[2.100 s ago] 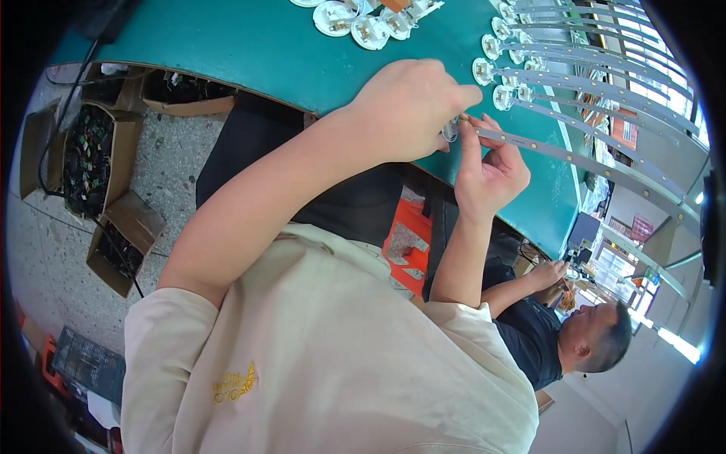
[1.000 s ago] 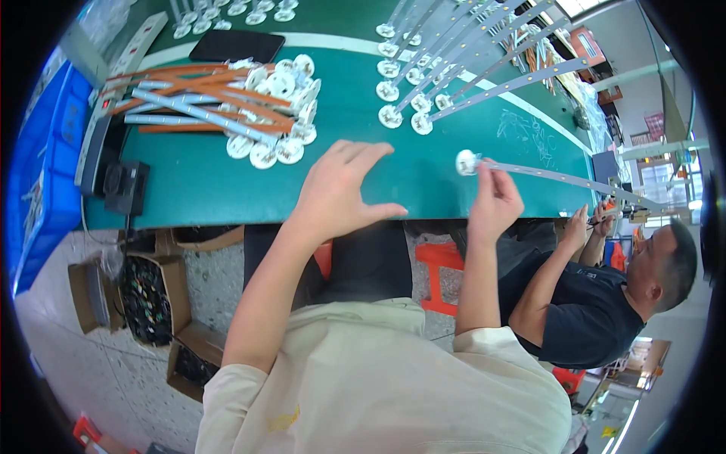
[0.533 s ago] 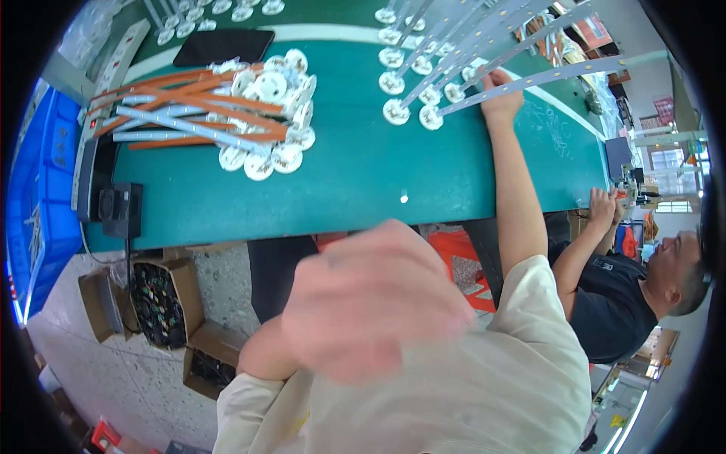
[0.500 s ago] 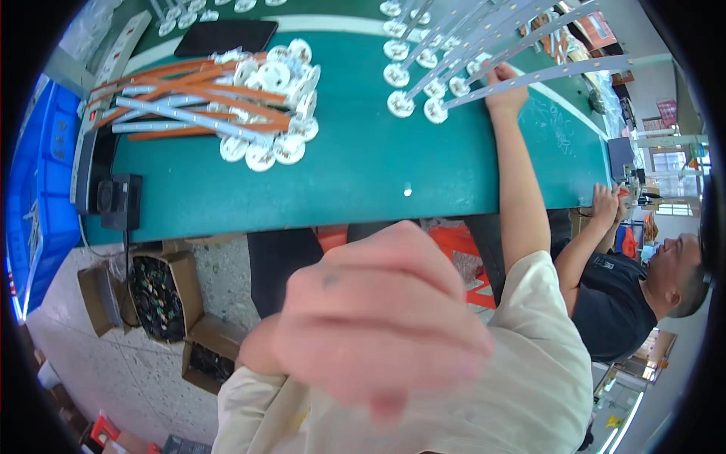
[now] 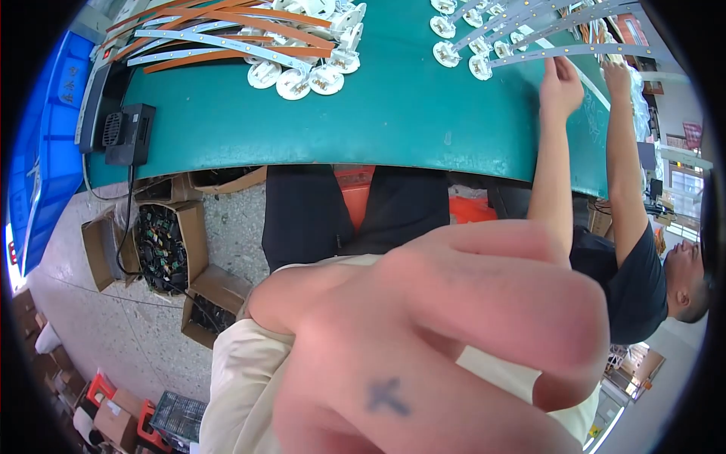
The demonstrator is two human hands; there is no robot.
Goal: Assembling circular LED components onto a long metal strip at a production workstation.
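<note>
My left hand fills the lower middle close to the view, slightly blurred. Its fingers are bent, a dark cross-shaped mark shows on its back, and whatever lies inside the fingers is hidden. At the far right my right arm reaches over the green table. The fingertips of my right hand are closed at the edge of a pale LED strip. That strip runs rightward from a round white base. Similar strips on white bases stand behind it.
A pile of orange and white strips with round bases lies on the green table. A black box-shaped device stands left, near blue bins. Cartons sit on the floor. A co-worker's hand reaches across at right.
The view has shifted, so the table stands higher. My left hand has come closer and moved right and down. The co-worker's arm now stretches forward over the table.
</note>
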